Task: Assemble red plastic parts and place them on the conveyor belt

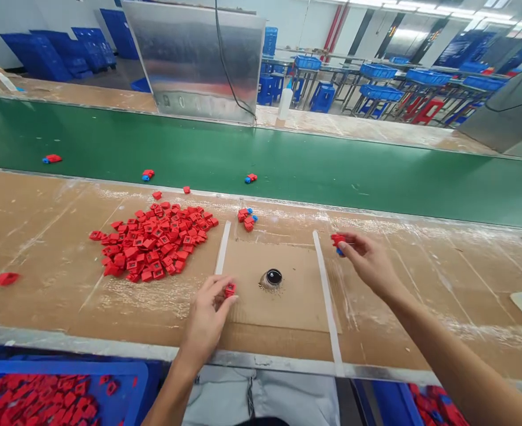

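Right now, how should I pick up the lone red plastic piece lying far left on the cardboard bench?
Probably pinch the lone red plastic piece across its narrow width, straight down from above: it lies flat on the cardboard bench, apart from the red pile.

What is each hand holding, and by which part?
Left hand pinches a small red piece by its sides; right hand pinches a red-and-blue piece by one end.

Factory assembly line; green conveyor belt, pile of red plastic parts, stacked blue crates, rows of workbenches
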`<state>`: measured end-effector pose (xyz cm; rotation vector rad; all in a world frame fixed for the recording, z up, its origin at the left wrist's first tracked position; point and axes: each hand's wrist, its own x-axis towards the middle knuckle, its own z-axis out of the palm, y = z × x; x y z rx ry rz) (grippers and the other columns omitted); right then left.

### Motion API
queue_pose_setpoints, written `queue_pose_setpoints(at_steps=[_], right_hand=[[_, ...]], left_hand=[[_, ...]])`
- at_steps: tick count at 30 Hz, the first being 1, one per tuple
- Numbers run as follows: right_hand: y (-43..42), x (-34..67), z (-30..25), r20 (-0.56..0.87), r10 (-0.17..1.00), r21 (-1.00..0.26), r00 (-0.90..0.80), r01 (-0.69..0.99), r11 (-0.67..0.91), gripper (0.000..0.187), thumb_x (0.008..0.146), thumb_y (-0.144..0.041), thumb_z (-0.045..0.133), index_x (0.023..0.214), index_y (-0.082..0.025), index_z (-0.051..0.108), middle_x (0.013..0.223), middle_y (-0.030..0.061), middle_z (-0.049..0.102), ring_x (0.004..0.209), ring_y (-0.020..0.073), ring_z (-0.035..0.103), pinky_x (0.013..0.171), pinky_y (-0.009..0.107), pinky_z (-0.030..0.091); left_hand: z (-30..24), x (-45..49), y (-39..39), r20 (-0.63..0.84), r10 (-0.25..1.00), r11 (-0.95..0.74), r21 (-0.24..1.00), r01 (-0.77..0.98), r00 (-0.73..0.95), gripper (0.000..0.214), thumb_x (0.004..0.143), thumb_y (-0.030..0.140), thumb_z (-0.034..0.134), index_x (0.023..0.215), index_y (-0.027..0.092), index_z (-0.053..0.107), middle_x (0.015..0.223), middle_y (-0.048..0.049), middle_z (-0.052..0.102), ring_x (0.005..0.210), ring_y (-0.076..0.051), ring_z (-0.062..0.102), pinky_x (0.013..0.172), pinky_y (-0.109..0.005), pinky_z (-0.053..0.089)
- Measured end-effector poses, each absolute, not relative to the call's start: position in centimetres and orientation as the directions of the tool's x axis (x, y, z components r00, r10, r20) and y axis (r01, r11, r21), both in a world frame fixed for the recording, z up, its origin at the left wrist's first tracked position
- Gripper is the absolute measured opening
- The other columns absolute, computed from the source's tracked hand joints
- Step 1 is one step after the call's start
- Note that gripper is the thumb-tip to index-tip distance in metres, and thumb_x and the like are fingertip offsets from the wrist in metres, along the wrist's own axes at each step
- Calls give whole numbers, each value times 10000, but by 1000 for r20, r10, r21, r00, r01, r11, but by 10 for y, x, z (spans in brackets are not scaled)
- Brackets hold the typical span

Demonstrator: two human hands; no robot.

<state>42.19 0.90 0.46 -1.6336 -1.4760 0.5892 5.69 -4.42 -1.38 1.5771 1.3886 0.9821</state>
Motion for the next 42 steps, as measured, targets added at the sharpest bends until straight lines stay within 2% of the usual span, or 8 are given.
queue_pose_setpoints(at_steps=[5,8,12,15,21,27,32,42], right_hand=[[-43,379,15,137,990,-846,32,524,100,368,925,-437,587,1188,-182,624,1095,126,721,949,236,702,821,423,597],[-55,356,20,174,984,-790,-46,589,167,329,964,-378,543,1230,-190,590,1141,123,702,973,230,692,840,426,584],[-59,337,24,217,965,-687,-146,680,257,285,981,-336,511,1223,-205,585,1129,114,696,870,212,698,770,394,589],[-59,330,25,229,957,-656,-176,699,285,269,984,-326,502,1212,-216,593,1101,102,701,833,203,693,732,366,585],[-54,325,26,256,940,-618,-225,710,338,256,991,-304,482,1193,-225,619,1086,96,690,831,206,678,717,352,573],[-51,315,22,323,896,-504,-306,745,436,272,1007,-235,452,1238,-231,597,1091,101,662,962,227,645,803,366,549],[-53,310,19,346,860,-394,-374,774,495,309,1012,-187,431,1285,-224,570,1065,109,650,931,232,631,774,374,540],[-54,307,17,375,834,-321,-404,788,526,342,1009,-176,432,1324,-253,539,1046,106,640,914,238,634,753,371,545]], left_hand=[[-23,80,-55,-80,978,50,987,154,195,369,821,199,658,1187,216,698,993,-58,710,859,-178,668,801,-308,552],[-27,87,-59,-164,969,153,986,72,187,403,750,192,732,1152,177,700,929,-56,725,790,-173,670,748,-293,557],[-28,91,-61,-151,974,152,988,9,168,282,752,194,728,1033,169,741,887,-48,724,764,-167,661,720,-269,543],[-27,94,-63,-103,989,102,995,15,110,256,799,226,696,1048,185,737,870,-39,727,773,-170,653,719,-262,526],[-26,98,-63,-35,986,11,990,140,166,218,820,247,702,1031,192,714,786,-4,669,682,-137,578,627,-226,455],[-26,93,-62,-30,978,2,991,133,208,227,804,203,708,1031,186,711,783,-1,648,676,-135,559,629,-224,452],[-26,92,-66,-42,978,20,993,112,202,218,826,227,697,1042,197,705,798,-4,651,700,-140,569,657,-228,465],[-22,92,-68,-45,974,16,991,131,222,155,826,258,700,961,184,680,721,20,597,642,-122,533,601,-210,432]])
